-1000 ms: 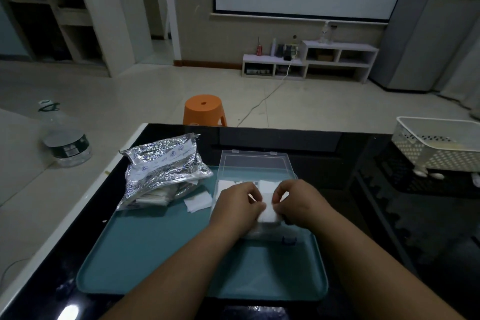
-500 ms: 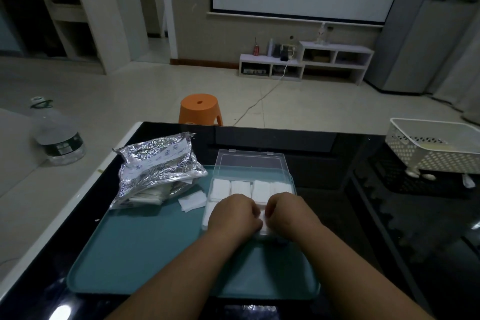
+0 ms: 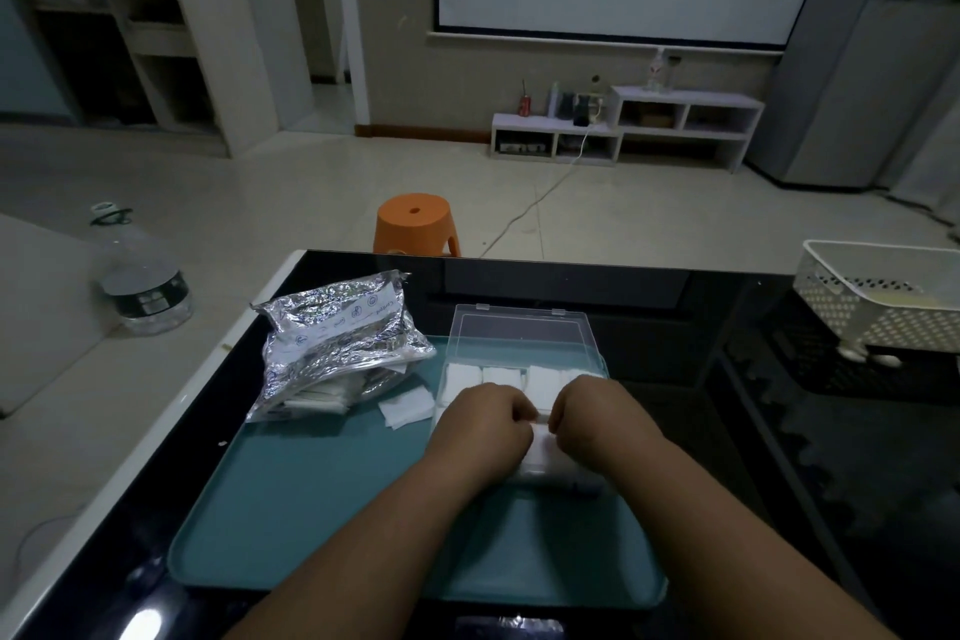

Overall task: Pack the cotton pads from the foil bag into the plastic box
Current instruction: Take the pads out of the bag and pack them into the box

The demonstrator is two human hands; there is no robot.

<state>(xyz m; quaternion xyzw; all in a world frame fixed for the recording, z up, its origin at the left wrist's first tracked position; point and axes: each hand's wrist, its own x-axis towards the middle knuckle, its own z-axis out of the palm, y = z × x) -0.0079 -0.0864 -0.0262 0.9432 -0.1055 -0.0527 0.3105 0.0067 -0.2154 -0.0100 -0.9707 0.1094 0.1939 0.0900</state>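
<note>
Head view: left hand and right hand, fingers curled and knuckles close together, sit over the near half of the box, pinching a pad between them; the bag lies apart to the left on the tray

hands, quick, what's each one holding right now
Left hand: closed, pinching a cotton pad in the plastic box.
Right hand: closed, pinching the same cotton pad.

Left hand, right hand pinching cotton pads inside plastic box
</note>
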